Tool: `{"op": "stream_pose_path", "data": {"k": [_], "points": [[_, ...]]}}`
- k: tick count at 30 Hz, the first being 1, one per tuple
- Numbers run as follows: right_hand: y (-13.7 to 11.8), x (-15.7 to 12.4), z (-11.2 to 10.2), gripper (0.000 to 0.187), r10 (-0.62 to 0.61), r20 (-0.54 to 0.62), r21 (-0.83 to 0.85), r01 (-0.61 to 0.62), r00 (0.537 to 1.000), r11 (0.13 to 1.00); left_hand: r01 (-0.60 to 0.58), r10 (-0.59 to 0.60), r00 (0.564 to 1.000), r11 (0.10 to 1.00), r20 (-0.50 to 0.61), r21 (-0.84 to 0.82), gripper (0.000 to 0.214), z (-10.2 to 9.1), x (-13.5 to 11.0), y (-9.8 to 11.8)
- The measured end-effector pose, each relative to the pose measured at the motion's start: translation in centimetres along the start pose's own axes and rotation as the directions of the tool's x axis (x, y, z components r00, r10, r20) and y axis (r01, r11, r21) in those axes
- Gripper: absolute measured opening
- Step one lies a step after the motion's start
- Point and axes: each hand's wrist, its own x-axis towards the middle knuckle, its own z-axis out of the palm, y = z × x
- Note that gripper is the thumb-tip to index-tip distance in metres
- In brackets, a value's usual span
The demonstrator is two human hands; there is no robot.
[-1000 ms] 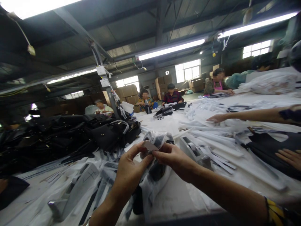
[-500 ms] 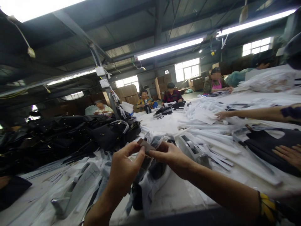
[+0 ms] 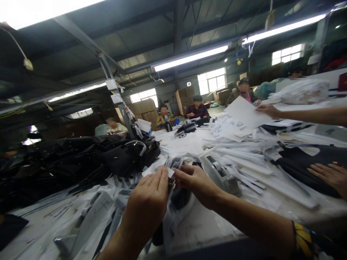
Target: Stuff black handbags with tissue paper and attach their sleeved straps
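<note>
A small white piece of paper (image 3: 151, 168) is between my hands, over a dark item in clear wrap (image 3: 180, 198). My left hand (image 3: 148, 196) lies over the paper with its fingers pressed together, hiding most of it. At the paper's right corner, my right hand (image 3: 199, 182) pinches with thumb and forefinger. What is under the left fingers cannot be seen. A grey tape dispenser (image 3: 223, 177) stands just beyond my right hand, and another tape dispenser (image 3: 86, 220) sits left of my left forearm.
Black handbags (image 3: 119, 155) are heaped at the left. White strips (image 3: 252, 166) and sheets cover the table on the right. There a co-worker's hand (image 3: 267, 110) lifts a white sheet (image 3: 241, 113); their other hand rests on a black bag (image 3: 300, 162). Several people sit across the table.
My left hand has turned from a pinch to lying over the paper, and the paper's white face now shows. The co-worker at the right has raised a white sheet.
</note>
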Motion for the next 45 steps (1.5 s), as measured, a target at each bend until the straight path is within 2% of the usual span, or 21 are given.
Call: {"op": "stream_pose_path", "data": {"k": [2,5,8,11,13,14,16,18,20,22,27,29,31,33,34,35,36,37,39,41,45], "points": [[0.1,0.1,0.0,0.04,-0.003,-0.003,0.001,0.003,1.0,1.0,-0.04,0.038,0.998,0.999,0.045,0.024,0.041,0.1,-0.1,0.2],[-0.1,0.0,0.1,0.043,0.021,-0.005,0.03,-0.021,1.0,0.999,-0.011,0.011,0.998,1.0,0.068,0.008,0.044,0.5,-0.4,0.8],[-0.8,-0.5,0.3,0.043,0.013,0.004,-0.006,-0.013,1.0,1.0,0.112,-0.109,0.993,0.991,0.045,-0.074,0.046,0.9,-0.9,1.2],[-1.6,-0.9,0.4,0.036,-0.036,0.027,-0.108,0.039,0.999,0.993,0.271,-0.269,0.962,0.922,0.046,-0.277,0.046,0.7,-1.1,1.1],[-1.7,-0.9,0.2,0.036,-0.051,0.038,-0.14,0.056,0.998,0.989,0.405,-0.399,0.91,0.797,0.113,-0.448,0.045,0.5,-1.1,0.6],[-1.6,-0.8,0.1,0.038,-0.056,0.038,-0.153,0.062,0.998,0.986,0.484,-0.469,0.866,0.696,0.175,-0.53,0.043,0.5,-1.0,0.3],[-1.3,-0.4,-0.4,0.04,-0.069,0.031,-0.199,0.074,0.997,0.977,0.617,-0.569,0.752,0.427,0.334,-0.661,0.043,0.7,-0.6,-0.3],[-1.0,0.0,-0.9,0.041,-0.081,0.032,-0.242,0.086,0.996,0.966,0.669,-0.583,0.659,0.165,0.476,-0.724,0.049,1.2,-0.1,-0.7],[-1.0,0.4,-1.4,0.042,-0.092,0.044,-0.277,0.1,0.995,0.956,0.677,-0.548,0.621,0.013,0.561,-0.736,0.056,1.7,0.4,-0.9],[-1.3,0.4,-1.8,0.043,-0.101,0.048,-0.309,0.111,0.994,0.945,0.684,-0.506,0.617,-0.033,0.602,-0.729,0.057,2.2,0.8,-1.1],[-2.4,0.2,-2.0,0.038,-0.143,0.078,-0.396,0.162,0.987,0.904,0.661,-0.404,0.676,-0.036,0.616,-0.749,0.051,3.1,1.4,-1.4],[-2.9,0.3,-2.4,0.036,-0.159,0.123,-0.451,0.198,0.98,0.87,0.656,-0.416,0.668,-0.062,0.617,-0.752,0.049,3.5,1.3,-1.3],[-3.4,0.5,-3.8,0.034,-0.168,0.177,-0.554,0.239,0.97,0.797,0.661,-0.444,0.64,-0.097,0.627,-0.744,0.048,3.7,1.1,-1.1],[-3.8,0.7,-6.6,0.033,-0.182,0.141,-0.719,0.227,0.973,0.657,0.665,-0.466,0.61,-0.139,0.641,-0.734,0.048,3.9,0.8,-1.0],[-3.8,0.7,-8.6,0.033,-0.197,0.067,-0.806,0.169,0.978,0.568,0.664,-0.474,0.596,-0.164,0.648,-0.73,0.047,3.9,0.7,-1.0],[-3.7,0.6,-10.7,0.033,-0.225,-0.075,-0.879,0.043,0.971,0.475,0.658,-0.481,0.584,-0.19,0.653,-0.729,0.046,3.9,0.5,-1.0],[-3.5,0.3,-12.9,0.031,-0.23,-0.242,-0.91,-0.138,0.943,0.39,0.65,-0.486,0.575,-0.216,0.658,-0.728,0.046,4.0,0.4,-1.1],[-3.2,-0.1,-15.0,0.029,-0.229,-0.332,-0.902,-0.237,0.915,0.361,0.641,-0.489,0.569,-0.24,0.662,-0.729,0.046,4.1,0.3,-1.1],[-2.2,-1.0,-18.5,0.027,-0.202,-0.452,-0.866,-0.373,0.869,0.332,0.62,-0.491,0.564,-0.278,0.664,-0.733,0.045,4.3,0.2,-1.3],[-1.2,-2.0,-20.7,0.033,-0.142,-0.527,-0.819,-0.457,0.838,0.347,0.607,-0.488,0.57,-0.293,0.661,-0.739,0.045,4.6,0.2,-1.4],[-0.1,-3.2,-21.7,0.046,0.01,-0.6,-0.7,-0.532,0.8,0.477,0.606,-0.474,0.578,-0.296,0.664,-0.739,0.045,4.9,0.2,-1.4]]}}
